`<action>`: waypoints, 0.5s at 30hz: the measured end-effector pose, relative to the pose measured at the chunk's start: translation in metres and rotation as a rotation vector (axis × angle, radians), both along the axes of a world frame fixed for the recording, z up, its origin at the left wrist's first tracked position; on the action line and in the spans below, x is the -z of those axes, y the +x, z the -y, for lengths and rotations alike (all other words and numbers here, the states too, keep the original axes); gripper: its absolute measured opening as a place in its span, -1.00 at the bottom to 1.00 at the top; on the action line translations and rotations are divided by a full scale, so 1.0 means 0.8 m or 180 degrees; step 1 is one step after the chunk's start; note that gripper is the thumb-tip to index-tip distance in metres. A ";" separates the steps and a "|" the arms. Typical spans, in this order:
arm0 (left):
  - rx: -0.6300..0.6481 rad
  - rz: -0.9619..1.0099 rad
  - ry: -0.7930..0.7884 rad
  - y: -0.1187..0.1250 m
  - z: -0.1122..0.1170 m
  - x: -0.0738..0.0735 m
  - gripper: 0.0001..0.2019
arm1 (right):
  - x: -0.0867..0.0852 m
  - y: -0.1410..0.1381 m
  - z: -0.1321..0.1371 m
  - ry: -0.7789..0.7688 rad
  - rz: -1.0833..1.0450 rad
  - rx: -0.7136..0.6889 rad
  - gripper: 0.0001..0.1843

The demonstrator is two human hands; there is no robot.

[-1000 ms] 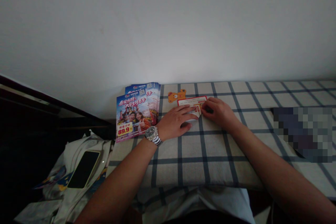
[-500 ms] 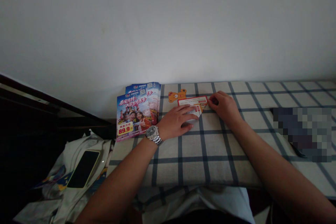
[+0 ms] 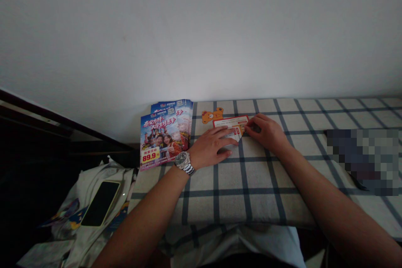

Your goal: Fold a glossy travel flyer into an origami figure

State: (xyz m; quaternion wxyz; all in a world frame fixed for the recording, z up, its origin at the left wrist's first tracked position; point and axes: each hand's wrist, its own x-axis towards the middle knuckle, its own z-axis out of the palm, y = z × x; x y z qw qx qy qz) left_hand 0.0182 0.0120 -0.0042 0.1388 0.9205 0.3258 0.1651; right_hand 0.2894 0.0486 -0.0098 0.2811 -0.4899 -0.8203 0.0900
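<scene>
A partly folded paper flyer [image 3: 230, 122] with a red border lies on the checked tablecloth [image 3: 232, 180]. My left hand [image 3: 213, 144] rests flat on it with fingers spread, covering its lower left part. At the flyer's right edge, my right hand [image 3: 266, 133] has thumb and forefinger pinched together on the folded corner. A pile of colourful flyers [image 3: 163, 138], blue on top with a yellow price box, sits left of my left hand. A silver watch [image 3: 184, 162] is on my left wrist.
A bear picture [image 3: 212, 115] shows on the cloth behind the flyer. The white wall [image 3: 201, 33] rises at the table's back edge. A phone [image 3: 100, 203] lies on a pale bag [image 3: 75, 192] at the lower left. A dark blurred object [image 3: 361, 159] lies at the right.
My right hand has moved slightly left and down along the folded flyer's right edge, fingers still pinched. My left hand stays in place on the paper.
</scene>
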 end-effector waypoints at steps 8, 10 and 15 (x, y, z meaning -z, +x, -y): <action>0.0058 0.0008 0.0003 0.000 0.000 -0.002 -0.68 | -0.001 -0.009 0.005 -0.0071 0.0290 -0.0615 -0.93; 0.0061 0.0001 0.0001 0.000 0.000 -0.002 -0.68 | 0.001 -0.010 0.006 -0.0048 0.0309 -0.0559 -0.92; 0.0066 -0.0023 -0.0008 0.000 -0.001 -0.002 -0.68 | 0.002 -0.011 0.006 0.0046 0.0301 -0.0292 -0.86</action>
